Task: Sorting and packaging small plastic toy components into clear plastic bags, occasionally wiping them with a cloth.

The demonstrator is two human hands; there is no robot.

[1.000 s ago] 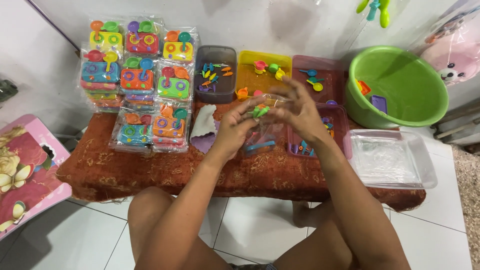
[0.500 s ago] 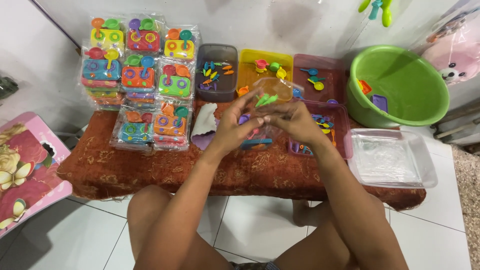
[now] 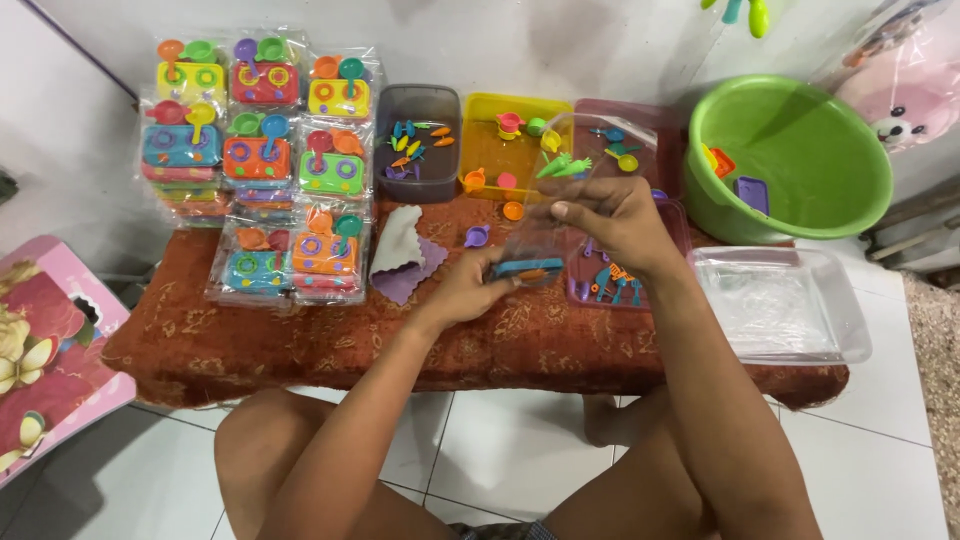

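My right hand (image 3: 612, 218) pinches the top edge of a clear plastic bag (image 3: 570, 190) that holds small green toy pieces near its upper end. My left hand (image 3: 470, 287) grips a small blue and orange toy stove (image 3: 527, 270) at the bag's lower end; whether the stove is inside the bag I cannot tell. Both hands hover over the low table (image 3: 300, 330) covered in a rust-red cloth, just in front of a pink tray of toy utensils (image 3: 610, 285).
Packed toy sets in bags (image 3: 255, 150) are stacked at the back left. Dark (image 3: 417, 140), yellow (image 3: 505, 145) and pink trays of small parts line the back. A green basin (image 3: 790, 155) stands at right, a clear tub of bags (image 3: 780, 305) in front. A cloth (image 3: 400, 255) lies mid-table.
Both hands have lowered from the middle of the table. The left hand now holds the blue toy stove at the bag's bottom, and the right hand holds the bag stretched out.
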